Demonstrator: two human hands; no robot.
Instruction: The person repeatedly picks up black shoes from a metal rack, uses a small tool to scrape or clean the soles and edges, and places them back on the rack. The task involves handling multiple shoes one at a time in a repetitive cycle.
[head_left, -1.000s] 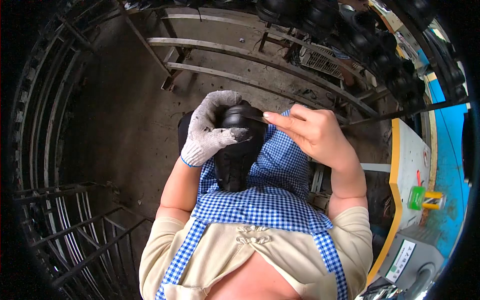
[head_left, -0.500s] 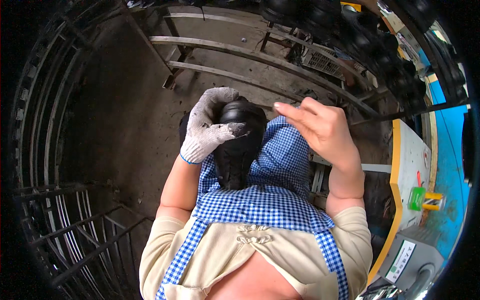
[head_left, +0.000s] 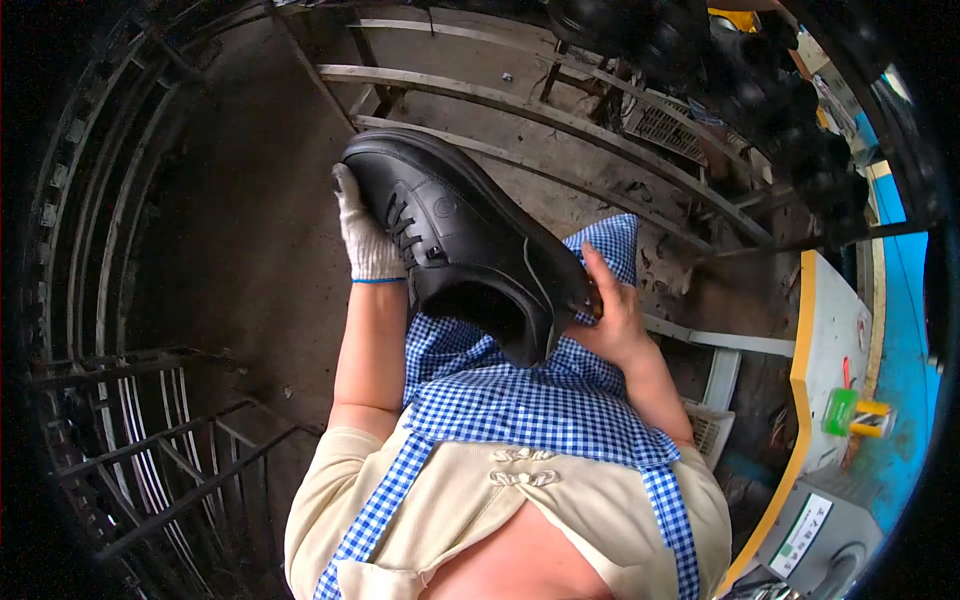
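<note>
A black lace-up shoe (head_left: 470, 225) is held up in front of my checked apron (head_left: 530, 415), tilted on its side with the toe toward the upper left and its dark opening facing me. My left hand (head_left: 365, 235), in a white knitted glove with a blue cuff edge, grips the toe end; most of its fingers are hidden behind the shoe. At the heel, my bare right hand (head_left: 612, 318) holds on, its thumb or a finger raised along the shoe's back and the rest partly hidden.
Metal rails (head_left: 520, 110) of a rack run across beyond the shoe, with dark shoes (head_left: 740, 90) at upper right. A yellow-edged white board (head_left: 830, 350) stands at right, near a green-and-yellow item (head_left: 855, 413) and a grey machine (head_left: 815, 525). Dark metal frames (head_left: 190, 460) are at lower left.
The shoe has turned from toe-on to lying across my view, its side and laces now showing. My right hand has come from free in the air down onto the heel.
</note>
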